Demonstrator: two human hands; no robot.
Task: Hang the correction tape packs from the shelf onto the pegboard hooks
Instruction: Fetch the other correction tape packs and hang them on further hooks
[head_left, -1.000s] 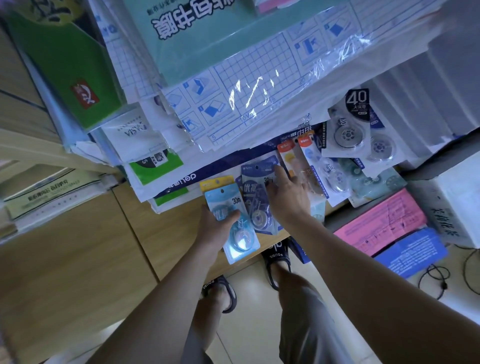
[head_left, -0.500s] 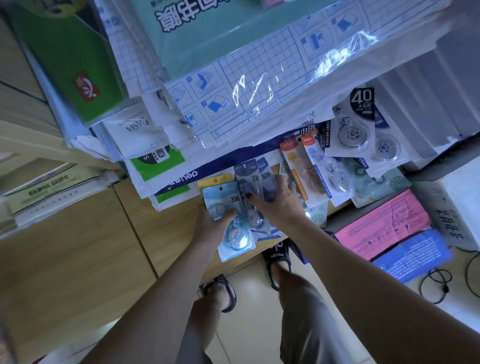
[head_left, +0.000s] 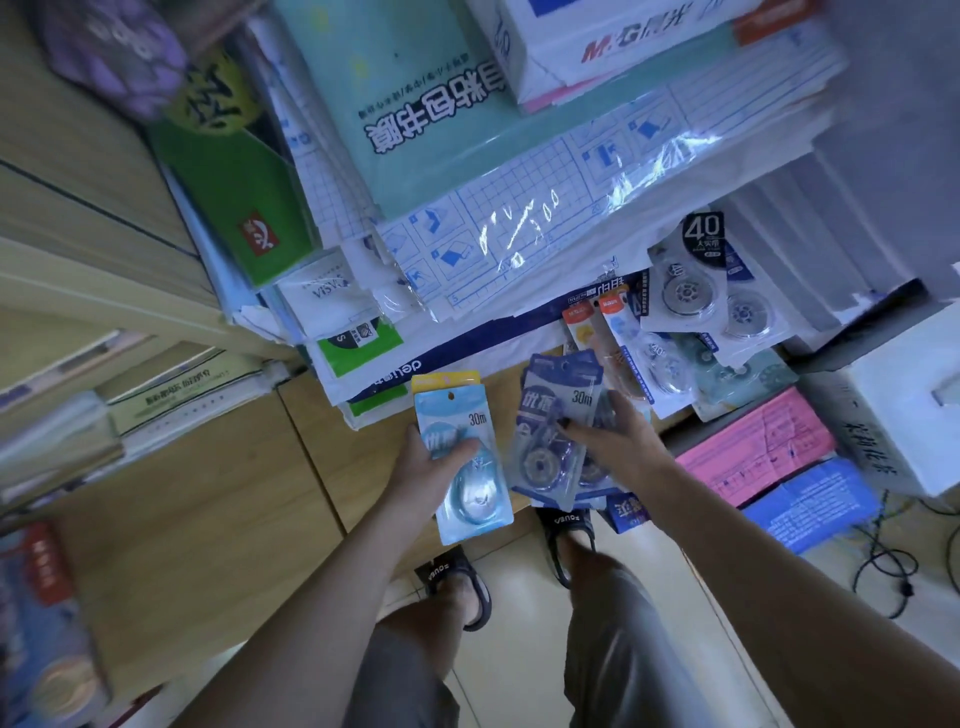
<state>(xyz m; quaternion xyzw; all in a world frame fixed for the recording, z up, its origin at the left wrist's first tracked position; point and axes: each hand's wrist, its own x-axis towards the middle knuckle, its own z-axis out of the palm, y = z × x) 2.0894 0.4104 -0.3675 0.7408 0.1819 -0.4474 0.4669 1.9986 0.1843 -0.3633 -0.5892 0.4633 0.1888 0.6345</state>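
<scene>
The left hand (head_left: 431, 467) grips a light blue correction tape pack (head_left: 462, 457), a flat glossy card with a clear rounded blister bulging below the thumb and a yellow-edged pack stacked behind it. The right hand (head_left: 618, 447) pinches a dark blue correction tape pack (head_left: 556, 431), thumb on its face just above the round purple spool under the plastic, with more packs fanned behind the fingers. The two hands are held side by side, apart, the packs nearly meeting between them. Just beyond the right hand, further correction tape packs (head_left: 691, 301) lie overlapped on the shelf (head_left: 332, 415), shiny blisters with wheel-shaped reels. Beyond both hands rises a slumped stack of plastic-wrapped grid-printed sheets (head_left: 519, 228). To the right of the right hand sits a pink cardboard box (head_left: 753, 447).
</scene>
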